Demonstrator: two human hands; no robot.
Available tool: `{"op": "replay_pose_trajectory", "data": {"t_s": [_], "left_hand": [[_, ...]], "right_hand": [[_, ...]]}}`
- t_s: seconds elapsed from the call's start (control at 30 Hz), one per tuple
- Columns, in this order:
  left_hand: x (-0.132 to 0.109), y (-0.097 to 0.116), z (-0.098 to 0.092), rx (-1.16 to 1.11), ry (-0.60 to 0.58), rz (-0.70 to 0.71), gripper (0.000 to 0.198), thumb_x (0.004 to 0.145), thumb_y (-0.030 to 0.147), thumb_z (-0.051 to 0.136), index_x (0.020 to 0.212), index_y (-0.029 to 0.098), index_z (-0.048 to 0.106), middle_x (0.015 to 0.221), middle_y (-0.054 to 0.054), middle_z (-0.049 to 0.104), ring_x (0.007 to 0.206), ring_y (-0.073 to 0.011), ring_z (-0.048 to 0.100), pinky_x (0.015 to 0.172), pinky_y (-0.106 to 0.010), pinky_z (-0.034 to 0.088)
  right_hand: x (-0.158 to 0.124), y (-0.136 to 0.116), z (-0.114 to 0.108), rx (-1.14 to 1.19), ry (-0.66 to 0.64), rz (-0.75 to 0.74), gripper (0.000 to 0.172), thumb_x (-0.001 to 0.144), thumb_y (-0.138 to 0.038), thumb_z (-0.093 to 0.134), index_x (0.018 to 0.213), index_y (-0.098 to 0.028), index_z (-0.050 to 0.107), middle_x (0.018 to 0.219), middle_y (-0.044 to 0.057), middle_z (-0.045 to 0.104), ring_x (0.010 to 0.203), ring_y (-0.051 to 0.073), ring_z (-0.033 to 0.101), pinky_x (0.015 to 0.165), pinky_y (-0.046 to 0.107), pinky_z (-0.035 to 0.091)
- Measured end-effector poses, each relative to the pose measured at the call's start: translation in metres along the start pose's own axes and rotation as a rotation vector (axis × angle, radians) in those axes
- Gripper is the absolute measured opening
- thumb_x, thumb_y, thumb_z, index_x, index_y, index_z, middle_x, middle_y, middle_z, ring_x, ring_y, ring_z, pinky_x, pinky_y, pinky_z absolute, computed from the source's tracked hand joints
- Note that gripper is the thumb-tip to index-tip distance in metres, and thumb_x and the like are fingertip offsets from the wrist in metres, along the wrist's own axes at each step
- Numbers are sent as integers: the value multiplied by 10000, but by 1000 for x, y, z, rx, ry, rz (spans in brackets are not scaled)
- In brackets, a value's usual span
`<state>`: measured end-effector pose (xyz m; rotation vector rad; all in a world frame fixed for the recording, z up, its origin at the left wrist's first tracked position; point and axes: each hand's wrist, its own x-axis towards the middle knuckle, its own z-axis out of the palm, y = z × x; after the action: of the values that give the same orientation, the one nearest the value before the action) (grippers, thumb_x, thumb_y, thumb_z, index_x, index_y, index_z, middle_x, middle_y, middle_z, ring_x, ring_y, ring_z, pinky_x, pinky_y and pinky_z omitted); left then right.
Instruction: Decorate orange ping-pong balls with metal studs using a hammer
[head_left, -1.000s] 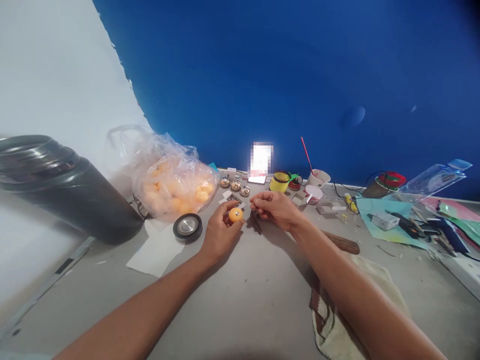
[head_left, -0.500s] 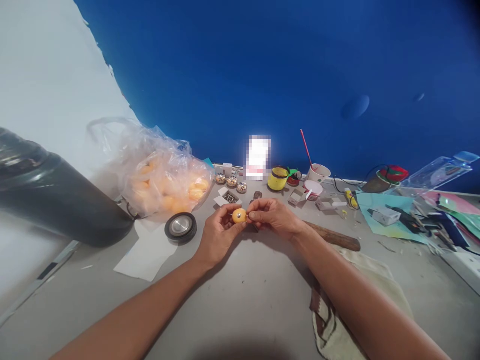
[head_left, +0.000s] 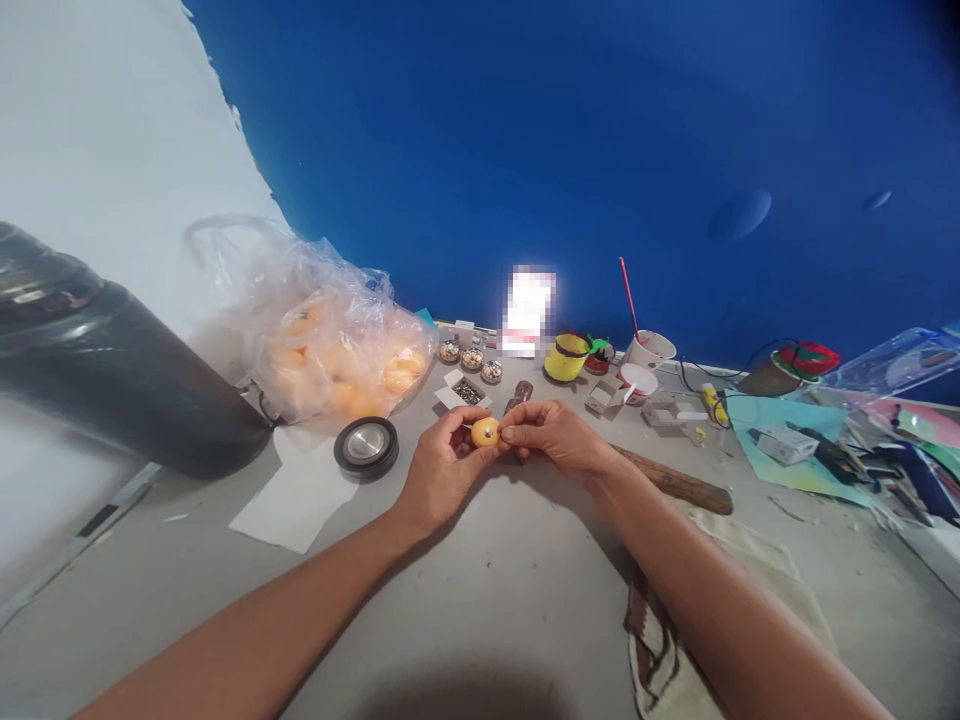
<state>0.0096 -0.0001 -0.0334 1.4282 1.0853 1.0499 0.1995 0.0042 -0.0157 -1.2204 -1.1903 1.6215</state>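
Observation:
A small round yellow-orange piece [head_left: 486,432] with a silver metal stud in its face is held up over the middle of the table. My left hand [head_left: 442,465] grips it from the left, between thumb and fingers. At its right edge my right hand [head_left: 559,435] is closed, thumb and fingertips pinched against the piece. Just behind my hands stands an open white box [head_left: 466,392] of small metal parts. Part of a dark tool [head_left: 519,393] shows behind my right fingers, its lower end hidden.
A clear bag of orange pieces [head_left: 345,360] and a black-rimmed metal disc [head_left: 366,447] lie left. Patterned round knobs [head_left: 472,358], a yellow cup [head_left: 566,358] and a white cup [head_left: 651,350] line the wall. A wooden handle [head_left: 679,482] and cloth [head_left: 750,560] lie by my right forearm.
The camera view has turned slightly, so most things sit a little farther right in the picture. Both hands keep the same hold on the yellow-orange piece.

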Motion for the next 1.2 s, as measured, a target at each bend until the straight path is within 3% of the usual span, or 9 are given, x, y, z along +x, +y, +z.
{"op": "replay_pose_trajectory", "data": {"t_s": [0.57, 0.73, 1.0, 1.2], "left_hand": [[2, -1, -1, -21, 12, -28, 440, 657, 346, 862, 1027, 166, 707, 928, -62, 767, 851, -223, 716, 786, -329, 576], [2, 0, -1, 8, 23, -43, 437, 648, 367, 861, 1007, 162, 717, 912, -63, 766, 811, -210, 706, 744, -319, 566], [1, 0, 0, 6, 29, -83, 436, 624, 350, 858, 988, 150, 722, 850, -60, 759, 758, -200, 687, 660, -291, 534], [1, 0, 0, -7, 14, -100, 426, 627, 341, 857, 981, 153, 712, 839, -56, 761, 734, -199, 696, 646, -290, 541]], "right_hand": [[-1, -2, 1, -43, 7, -21, 293, 663, -396, 864, 769, -144, 758, 713, 53, 727, 541, 78, 476, 513, 220, 377], [-4, -7, 5, -77, 19, -38, 236, 662, -358, 830, 714, -144, 746, 661, 37, 707, 515, 73, 431, 488, 226, 330], [-3, -7, 7, -120, 39, -26, 133, 653, -271, 777, 667, -150, 724, 629, 27, 694, 516, 76, 467, 487, 221, 331], [1, -1, 5, -137, 68, -22, 198, 666, -312, 808, 712, -162, 686, 582, -10, 641, 499, 78, 471, 470, 209, 344]]}}
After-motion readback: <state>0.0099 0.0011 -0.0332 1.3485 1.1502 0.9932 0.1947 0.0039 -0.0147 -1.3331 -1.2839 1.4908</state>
